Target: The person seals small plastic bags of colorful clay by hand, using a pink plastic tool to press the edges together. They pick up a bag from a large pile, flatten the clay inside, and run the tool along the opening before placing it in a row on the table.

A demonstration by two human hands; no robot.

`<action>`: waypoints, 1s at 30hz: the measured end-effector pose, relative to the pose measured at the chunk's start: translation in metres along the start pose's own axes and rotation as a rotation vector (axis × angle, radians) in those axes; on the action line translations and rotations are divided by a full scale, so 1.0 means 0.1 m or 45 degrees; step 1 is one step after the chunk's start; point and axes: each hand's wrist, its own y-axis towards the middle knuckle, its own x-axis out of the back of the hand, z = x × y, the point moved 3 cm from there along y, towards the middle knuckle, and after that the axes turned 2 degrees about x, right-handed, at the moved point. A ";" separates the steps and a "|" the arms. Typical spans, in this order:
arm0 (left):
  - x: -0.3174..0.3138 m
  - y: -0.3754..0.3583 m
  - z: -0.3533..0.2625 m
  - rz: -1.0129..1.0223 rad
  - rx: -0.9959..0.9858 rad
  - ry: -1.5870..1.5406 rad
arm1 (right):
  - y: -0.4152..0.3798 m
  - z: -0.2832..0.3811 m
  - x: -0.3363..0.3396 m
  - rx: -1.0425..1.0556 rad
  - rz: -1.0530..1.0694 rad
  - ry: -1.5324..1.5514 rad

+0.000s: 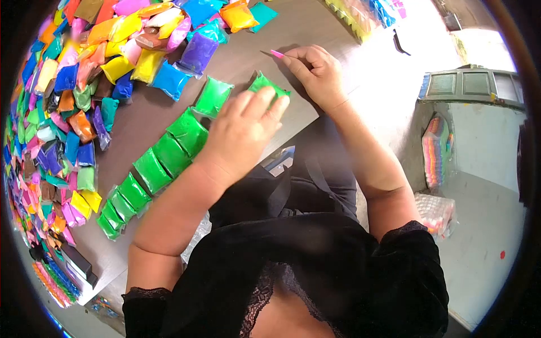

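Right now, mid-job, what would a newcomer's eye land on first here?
First, the big heap of many-coloured packets across the left of the view. Next, the slanting row of bright green packets on the near side of the table, with the left hand partly covering those at its upper end. Then a small pink item, too small to identify, at the right hand's fingertips.

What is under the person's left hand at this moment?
Part of a green packet shows beyond the fingertips of the left hand. The fingers cover its nearer part, and whatever lies beneath the palm is hidden too.
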 end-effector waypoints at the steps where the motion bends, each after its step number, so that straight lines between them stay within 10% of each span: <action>1: -0.05 -0.03 -0.04 0.002 0.001 -0.004 | -0.01 0.00 -0.01 -0.009 -0.016 0.017; 30: 0.01 0.01 0.03 -0.071 -0.069 0.101 | -0.23 0.23 0.09 0.126 0.188 -0.035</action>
